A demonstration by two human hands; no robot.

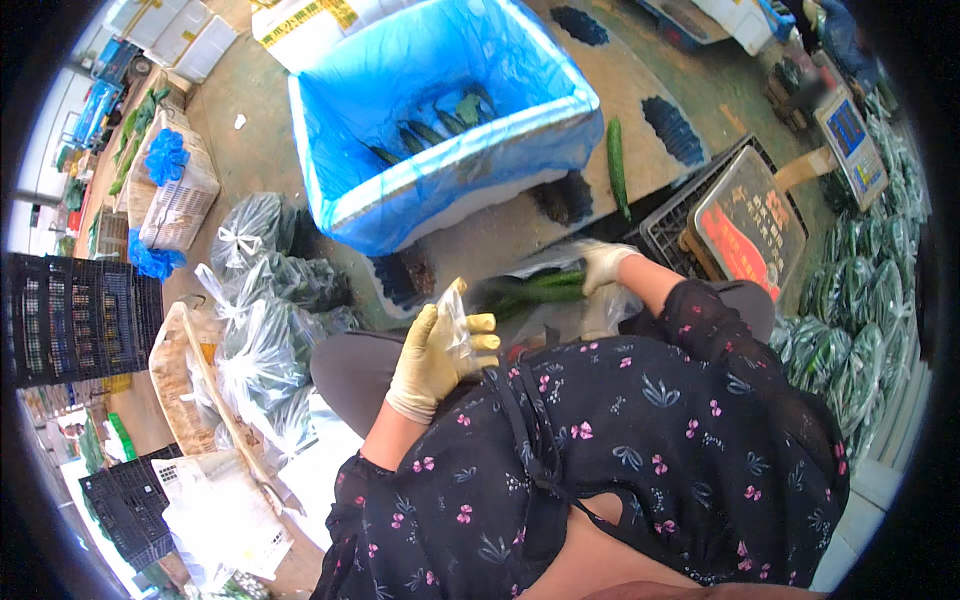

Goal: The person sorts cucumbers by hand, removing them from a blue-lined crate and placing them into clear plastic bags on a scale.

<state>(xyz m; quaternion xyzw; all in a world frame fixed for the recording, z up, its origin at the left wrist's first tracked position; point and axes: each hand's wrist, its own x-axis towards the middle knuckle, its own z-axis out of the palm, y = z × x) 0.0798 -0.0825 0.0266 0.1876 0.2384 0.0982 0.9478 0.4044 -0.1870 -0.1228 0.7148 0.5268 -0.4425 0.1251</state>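
My left hand (444, 356), in a pale yellow glove, has its fingers spread at the left end of a clear plastic bag; a wisp of clear film lies against the fingers. Cucumbers (551, 289) lie in the bag, slightly blurred. At the bag's right end, my right hand (606, 266), gloved too, is closed around the plastic. Beyond them stands a box with a blue plastic liner (450, 154), holding several cucumbers (424, 133) and a leaf at its bottom. One loose cucumber (616, 169) lies to the right of this box.
Filled plastic bags (262, 360) are piled at my left, and more bags of cucumbers (840, 330) stand at the far right. A platform scale (750, 221) with a display (851, 139) stands at right. Black crates (82, 319) are at the far left. A person (847, 41) is at the upper right.
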